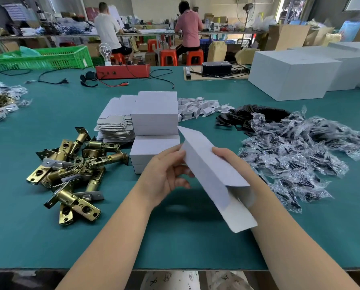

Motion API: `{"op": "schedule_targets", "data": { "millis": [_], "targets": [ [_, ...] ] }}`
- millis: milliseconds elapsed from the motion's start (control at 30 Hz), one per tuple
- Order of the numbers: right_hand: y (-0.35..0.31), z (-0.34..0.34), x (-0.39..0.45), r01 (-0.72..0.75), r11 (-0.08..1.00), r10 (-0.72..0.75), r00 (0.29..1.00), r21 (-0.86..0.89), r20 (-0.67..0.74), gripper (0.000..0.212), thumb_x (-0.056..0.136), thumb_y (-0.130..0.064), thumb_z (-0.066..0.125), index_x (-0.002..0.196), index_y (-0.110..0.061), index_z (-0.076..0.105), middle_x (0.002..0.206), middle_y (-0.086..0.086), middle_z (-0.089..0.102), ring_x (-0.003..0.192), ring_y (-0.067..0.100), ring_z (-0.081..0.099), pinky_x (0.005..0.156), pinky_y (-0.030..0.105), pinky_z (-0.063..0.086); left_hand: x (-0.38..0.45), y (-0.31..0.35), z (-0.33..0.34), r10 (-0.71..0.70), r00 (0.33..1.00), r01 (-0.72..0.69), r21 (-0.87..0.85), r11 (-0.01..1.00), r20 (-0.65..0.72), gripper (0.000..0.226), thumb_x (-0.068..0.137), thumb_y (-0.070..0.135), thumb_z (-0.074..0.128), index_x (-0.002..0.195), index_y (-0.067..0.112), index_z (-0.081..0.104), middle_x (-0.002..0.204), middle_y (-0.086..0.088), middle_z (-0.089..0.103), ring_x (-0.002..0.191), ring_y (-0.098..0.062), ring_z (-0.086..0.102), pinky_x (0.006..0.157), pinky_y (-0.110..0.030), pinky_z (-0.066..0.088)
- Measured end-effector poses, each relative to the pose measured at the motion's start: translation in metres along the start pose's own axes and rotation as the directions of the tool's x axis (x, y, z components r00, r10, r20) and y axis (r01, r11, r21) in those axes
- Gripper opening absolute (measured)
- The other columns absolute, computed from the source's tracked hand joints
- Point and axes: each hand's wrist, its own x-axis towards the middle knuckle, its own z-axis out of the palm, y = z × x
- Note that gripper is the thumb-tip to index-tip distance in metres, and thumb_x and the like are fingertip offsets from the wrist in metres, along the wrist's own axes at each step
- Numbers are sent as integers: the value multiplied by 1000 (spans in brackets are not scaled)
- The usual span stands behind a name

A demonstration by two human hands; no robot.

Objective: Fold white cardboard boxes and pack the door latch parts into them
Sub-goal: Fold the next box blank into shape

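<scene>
While the green counter [49, 237] carries all the stock, both hands hold one white box [208, 170] in the air above its near middle, and this is judged to be an early stage of the folding step. Beyond the fingers and well apart to the right sit large white cartons [289, 76]. To the right of the right hand [231, 162], a wide heap of clear bagged small parts [300, 151] spreads across the counter, with dark flat plates [254, 116] behind it. Directly beyond the fingers stands a stack of folded white boxes [155, 126], judged as finished folding; whether they are filled cannot be told. Beside that stack, further left, lies a pile of flat box blanks [114, 124], which are judged as work remaining. To the left of the left hand [164, 174], a heap of brass door latches [70, 168] lies loose, so packing of these is not yet done.

The held box is opened into a long sleeve, tilted, with its near end flap open and its far flap standing up. The left hand's fingers [174, 155] curl round the box's upper left edge, thumb on top. The right hand grips the opposite side, its fingers mostly hidden behind the cardboard. Both end flaps remain to be closed, and no latch is inside as far as can be seen.
</scene>
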Motion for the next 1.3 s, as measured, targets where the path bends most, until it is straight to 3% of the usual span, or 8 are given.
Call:
{"op": "schedule_targets", "data": {
  "millis": [167, 267, 533, 733, 967, 1067, 1200, 1300],
  "targets": [
    [13, -1, -1, -313, 893, 79, 816, 323, 573, 12, 81, -4, 61, 82, 7, 65, 58, 14, 53, 29, 12, 33, 29, 18, 29, 0, -6, 2, 151, 987, -146, 90, 985, -54, 38, 84, 41, 60, 117, 26, 69, 129, 3, 59, 111, -9, 60, 77, -31, 54],
    [23, -4, 2, -251, 905, -23, 778, 344, 627, 15, 84, 0, 62, 85, 14, 61, 72, 25, 62, 31, 6, 16, 33, 12, 14, -5, -5, 0, 252, 967, -255, 141, 956, 45, 33, 79, 34, 65, 111, 38, 73, 145, 16, 48, 138, -7, 39, 99, -29, 43],
    [21, -4, 11, -389, 884, 7, 566, 259, 824, 26, 91, -20, 60, 101, 3, 66, 78, 15, 70, 40, 14, 55, 32, 19, 30, -10, -12, 8, 488, 872, -421, 566, 708, 38, 21, 65, 41, 78, 86, 42, 73, 108, 28, 51, 103, -5, 56, 86, -20, 45],
    [40, 5, 22, 207, 975, -183, 953, -80, 241, 20, 96, -25, 43, 99, -14, 60, 76, 5, 65, 46, 8, 56, 43, 20, 46, 1, -9, 7, 507, 775, -285, 508, 813, -377, 18, 65, 61, 66, 74, 47, 71, 86, 14, 64, 78, -5, 60, 73, -32, 54],
    [40, 14, 20, 439, 863, -321, 857, -248, 403, 41, 72, -12, 77, 111, -19, 64, 109, 6, 70, 99, 18, 67, 85, 34, 51, 1, -2, -2, 537, 588, -340, 418, 842, -605, 25, 69, 61, 68, 82, 41, 58, 74, 20, 60, 76, -10, 59, 67, -42, 57],
    [39, 20, 15, 467, 883, -393, 784, -40, 481, 53, 72, -23, 80, 120, -12, 61, 116, 7, 67, 109, 26, 63, 89, 35, 51, 1, -2, -3, 499, 575, -301, 400, 866, -648, 25, 70, 61, 69, 68, 39, 56, 65, 16, 58, 72, -15, 57, 73, -50, 58],
    [29, 23, 19, 293, 835, -372, 924, 466, 85, 60, 41, -33, 95, 93, -17, 70, 92, 7, 73, 83, 22, 71, 70, 39, 58, 2, -3, 1, 527, 608, -304, 439, 845, -593, 31, 75, 49, 75, 68, 23, 60, 83, -12, 62, 81, -21, 62, 78, -40, 58],
    [21, 15, 21, 305, 756, -292, 949, 579, -119, 32, 61, -16, 76, 92, -16, 64, 83, 4, 74, 74, 19, 72, 61, 34, 58, 1, -5, 9, 569, 711, -271, 586, 764, -414, 10, 83, 34, 72, 76, 32, 66, 97, -9, 60, 77, 7, 60, 69, -13, 51]
  ]
}}
